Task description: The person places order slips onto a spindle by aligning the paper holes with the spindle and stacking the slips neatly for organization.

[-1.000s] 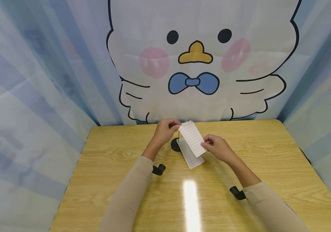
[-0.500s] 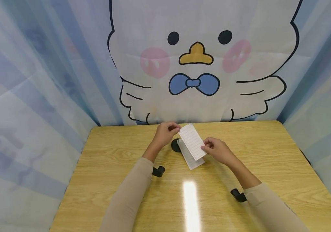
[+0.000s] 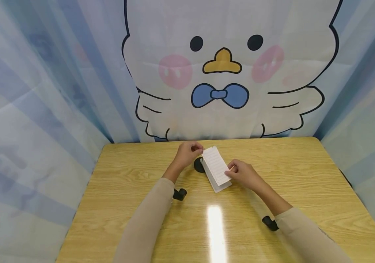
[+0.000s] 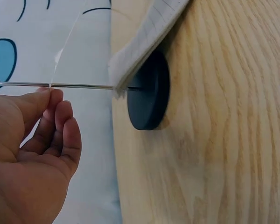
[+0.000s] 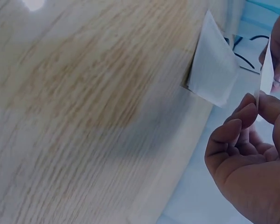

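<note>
A paper spike stands at the back of the table, with a round black base and a thin metal rod. Low on the rod sits a stack of lined slips, close over the base. Above the stack, a lined white slip is threaded on the rod, seen nearly edge-on in the left wrist view. My left hand pinches this slip's edge right at the rod. With thumb and index finger, my right hand pinches the slip's lower right corner.
The wooden table ends at a curtain with a cartoon bird printed on it, close behind the spike. Black wrist-camera mounts stick out from both sleeves. A bright reflection lies on the table's front middle.
Both hands have lowered the upper slip along the rod, bringing it nearer to the stack. The rod's tip now shows above the slip. The stack and base have stayed in place.
</note>
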A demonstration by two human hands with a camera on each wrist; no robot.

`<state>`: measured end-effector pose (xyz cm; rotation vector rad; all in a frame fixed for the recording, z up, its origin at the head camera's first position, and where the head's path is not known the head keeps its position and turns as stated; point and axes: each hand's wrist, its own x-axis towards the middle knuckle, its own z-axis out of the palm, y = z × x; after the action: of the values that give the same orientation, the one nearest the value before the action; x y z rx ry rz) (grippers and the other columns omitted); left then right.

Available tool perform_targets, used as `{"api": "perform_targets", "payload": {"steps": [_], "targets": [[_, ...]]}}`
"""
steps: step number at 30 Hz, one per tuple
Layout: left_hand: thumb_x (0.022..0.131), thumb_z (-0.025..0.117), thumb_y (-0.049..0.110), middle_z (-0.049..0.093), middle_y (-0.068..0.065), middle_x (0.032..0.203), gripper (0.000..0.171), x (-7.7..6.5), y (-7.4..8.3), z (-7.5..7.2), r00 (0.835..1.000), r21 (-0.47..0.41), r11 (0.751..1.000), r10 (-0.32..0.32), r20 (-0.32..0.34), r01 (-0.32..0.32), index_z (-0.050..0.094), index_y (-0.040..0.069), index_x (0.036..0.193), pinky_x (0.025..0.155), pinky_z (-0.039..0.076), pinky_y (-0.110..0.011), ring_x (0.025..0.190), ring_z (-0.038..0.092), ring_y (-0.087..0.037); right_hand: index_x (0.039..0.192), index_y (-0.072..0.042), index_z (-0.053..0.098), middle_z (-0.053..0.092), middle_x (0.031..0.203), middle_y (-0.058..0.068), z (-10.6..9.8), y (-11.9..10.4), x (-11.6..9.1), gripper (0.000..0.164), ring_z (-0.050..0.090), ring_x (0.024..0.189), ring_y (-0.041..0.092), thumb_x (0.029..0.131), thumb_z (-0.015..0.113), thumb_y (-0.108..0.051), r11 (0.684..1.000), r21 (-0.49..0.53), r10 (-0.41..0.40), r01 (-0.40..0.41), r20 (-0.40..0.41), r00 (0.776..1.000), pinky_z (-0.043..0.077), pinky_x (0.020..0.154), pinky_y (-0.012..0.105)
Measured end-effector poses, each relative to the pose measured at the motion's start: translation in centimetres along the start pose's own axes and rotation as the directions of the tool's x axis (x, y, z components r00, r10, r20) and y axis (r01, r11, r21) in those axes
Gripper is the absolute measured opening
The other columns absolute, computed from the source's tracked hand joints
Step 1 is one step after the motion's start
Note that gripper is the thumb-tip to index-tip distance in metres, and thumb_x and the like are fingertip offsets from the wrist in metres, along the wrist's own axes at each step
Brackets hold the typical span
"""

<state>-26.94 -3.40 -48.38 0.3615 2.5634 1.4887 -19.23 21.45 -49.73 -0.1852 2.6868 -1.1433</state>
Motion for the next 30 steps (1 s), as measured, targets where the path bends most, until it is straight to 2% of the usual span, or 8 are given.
{"api": "perform_targets", "payload": {"steps": [11,17,24,30], "targets": [[0.100,0.069,0.011,0.071,-0.008,0.099,0.008,0.4,-2.2,1.0,0.999,-0.004,0.999,-0.037,0.001,0.037,0.075,0.007,0.103,0.074,0.054,-0.028,0.088,0.063,-0.018,0.116,-0.001,0.058,0.069,0.089,0.009,1.3,0.9,0.6,0.028,0.061,0.076,0.016,0.098,0.072,-0.018,0.999,-0.031,0.025,-0.024,0.031,0.999,0.048,0.066,0.028],[0.100,0.068,0.008,0.072,-0.009,0.098,0.008,0.2,-2.7,1.6,0.999,-0.017,0.999,-0.033,0.004,0.033,0.075,0.005,0.103,0.076,0.055,-0.028,0.089,0.065,-0.018,0.113,-0.003,0.058,0.069,0.090,0.008,2.1,1.3,0.6,0.026,0.062,0.079,0.016,0.098,0.072,-0.018,0.998,-0.059,0.034,-0.032,0.031,0.999,0.049,0.069,0.030],[0.101,0.068,0.011,0.073,-0.008,0.100,0.008,0.1,-3.1,2.1,0.998,0.007,0.998,-0.060,0.012,0.060,0.075,0.007,0.102,0.078,0.056,-0.030,0.088,0.065,-0.017,0.111,-0.001,0.058,0.068,0.086,0.007,2.5,1.3,0.1,0.026,0.057,0.073,0.015,0.098,0.072,-0.017,0.995,-0.093,0.026,-0.023,0.030,0.999,0.047,0.065,0.030],[0.100,0.069,0.012,0.072,-0.008,0.097,0.008,0.2,-3.4,2.6,0.999,0.036,0.998,-0.050,0.011,0.049,0.075,0.007,0.101,0.075,0.055,-0.029,0.086,0.065,-0.017,0.109,-0.002,0.058,0.070,0.086,0.006,2.8,1.5,0.1,0.026,0.056,0.072,0.014,0.097,0.074,-0.019,0.990,-0.141,0.036,-0.032,0.028,0.999,0.046,0.064,0.029]]}}
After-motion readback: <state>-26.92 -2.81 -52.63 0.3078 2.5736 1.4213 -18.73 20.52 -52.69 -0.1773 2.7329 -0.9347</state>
